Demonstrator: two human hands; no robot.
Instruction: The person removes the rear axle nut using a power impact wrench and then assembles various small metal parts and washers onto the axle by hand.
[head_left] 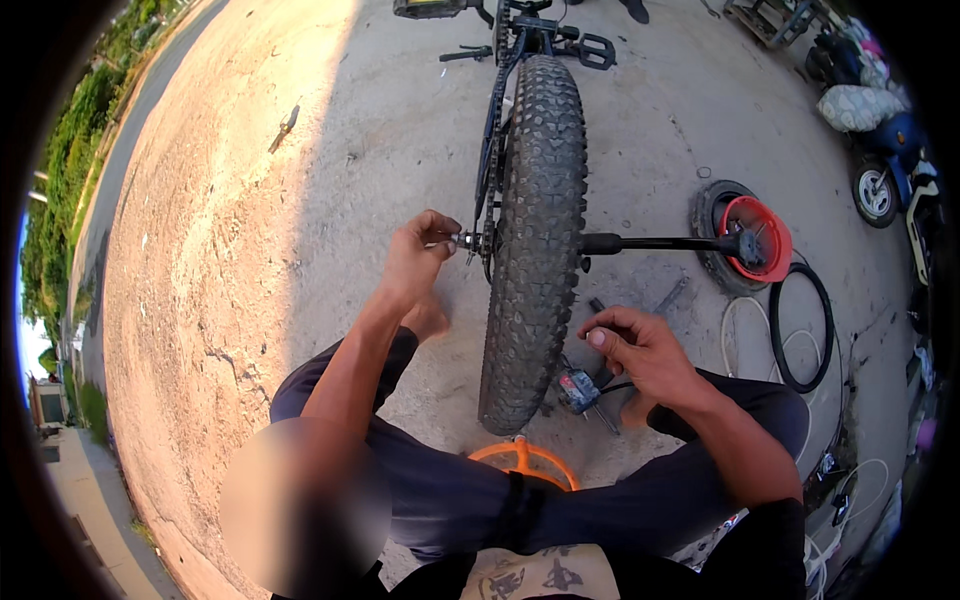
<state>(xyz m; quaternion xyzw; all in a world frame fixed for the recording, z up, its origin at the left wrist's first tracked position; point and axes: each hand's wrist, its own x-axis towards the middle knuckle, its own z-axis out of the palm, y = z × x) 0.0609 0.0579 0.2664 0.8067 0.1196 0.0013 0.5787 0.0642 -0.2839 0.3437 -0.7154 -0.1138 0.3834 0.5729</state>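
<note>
A bicycle rear wheel with a fat, knobby black tyre (540, 200) stands upright in front of me. To its left, my left hand (420, 250) pinches the silver axle end (460, 239), beside the chain and sprockets. Low on the tyre's right side, apart from it, my right hand (640, 350) is closed with thumb and fingertips together. What those fingers hold, if anything, is too small to make out. From the right side of the wheel a black bar (660, 243) with a thicker sleeve runs out sideways.
A red basin (778, 240) sits inside a loose tyre (710, 215) at right, near a black inner tube (828, 340) and pale hose. Between my feet lies a dark power tool (577, 390). An orange ring-shaped frame (570, 470) is below the wheel. A blue scooter (890, 140) stands farther right.
</note>
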